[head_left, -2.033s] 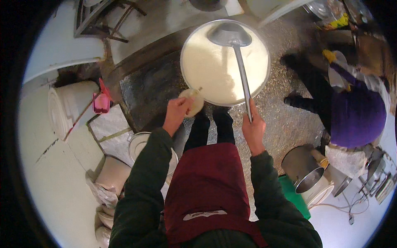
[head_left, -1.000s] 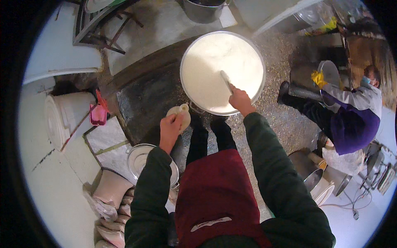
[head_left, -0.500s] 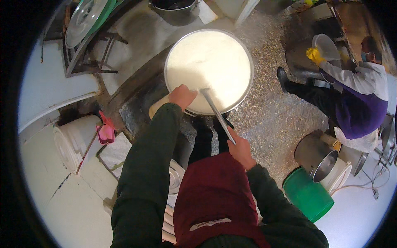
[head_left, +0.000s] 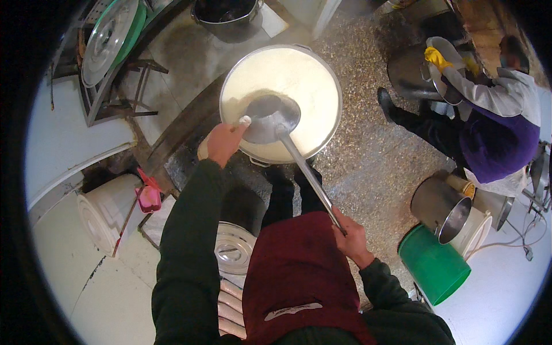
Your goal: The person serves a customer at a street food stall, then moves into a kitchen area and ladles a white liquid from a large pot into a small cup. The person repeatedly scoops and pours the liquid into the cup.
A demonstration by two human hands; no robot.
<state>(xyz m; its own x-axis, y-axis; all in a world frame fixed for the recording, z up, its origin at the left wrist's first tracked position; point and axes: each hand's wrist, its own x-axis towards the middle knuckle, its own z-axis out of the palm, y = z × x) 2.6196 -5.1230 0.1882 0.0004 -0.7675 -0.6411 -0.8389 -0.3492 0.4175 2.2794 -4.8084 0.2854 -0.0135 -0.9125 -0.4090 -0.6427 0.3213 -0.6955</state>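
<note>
A large round metal pot (head_left: 336, 123) filled with creamy white liquid stands in front of me. Over its near left part is the wide round grey head of a long-handled metal ladle (head_left: 270, 118), thinly smeared with white. Around the lower end of the ladle's handle, my right hand (head_left: 352, 238) is closed. My left hand (head_left: 225, 142) is closed at the pot's near left rim, beside the ladle head. A pale, mostly hidden object (head_left: 202, 148) shows along its outer side, too covered to name. Something whitish shows at its fingertips.
At the right a person (head_left: 494, 126) in yellow gloves leans over another metal pot (head_left: 408, 72). A green bucket (head_left: 434, 264) and a steel pot (head_left: 440, 210) lie nearer. A dark pot (head_left: 227, 20) stands at the back. Left are a white bucket (head_left: 109, 210) and pink dustpan (head_left: 149, 198).
The ladle head has risen from the white liquid into view. My right hand has drawn its handle back to the right; my left hand has shifted left. The person's pot at right now shows more.
</note>
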